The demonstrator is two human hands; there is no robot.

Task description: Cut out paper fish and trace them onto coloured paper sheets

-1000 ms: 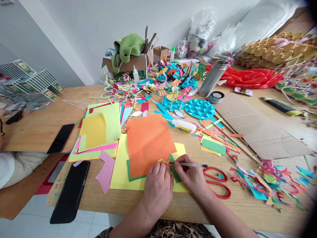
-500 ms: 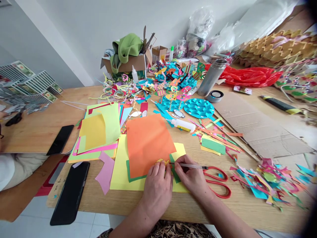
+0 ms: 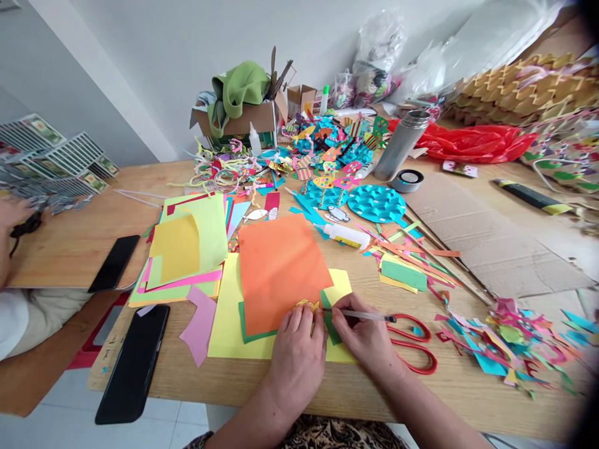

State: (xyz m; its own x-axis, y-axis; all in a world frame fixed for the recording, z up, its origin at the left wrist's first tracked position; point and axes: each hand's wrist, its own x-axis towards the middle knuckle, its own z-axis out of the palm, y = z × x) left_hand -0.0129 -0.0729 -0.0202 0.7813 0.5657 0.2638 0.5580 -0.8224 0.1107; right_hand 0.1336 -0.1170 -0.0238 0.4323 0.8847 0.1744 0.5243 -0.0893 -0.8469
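Orange sheet [image 3: 281, 271] lies on the table [image 3: 327, 386], just ahead of both hands. Left hand [image 3: 297, 355] — fingers flat, pressing a small yellow cutout [image 3: 306, 305] at the sheet's near edge. Right hand [image 3: 367, 340] grips a pen [image 3: 362, 315] — tip at the cutout.

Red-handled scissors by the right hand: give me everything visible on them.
The red-handled scissors lie flat on the light wooden table, just right of the right hand. Two glossy red loop handles, plastic by the look, point right and toward the table's near edge. The blades run under the hand and are hidden, so open or closed cannot be told. The thin clear pen held in that hand crosses above the upper loop.
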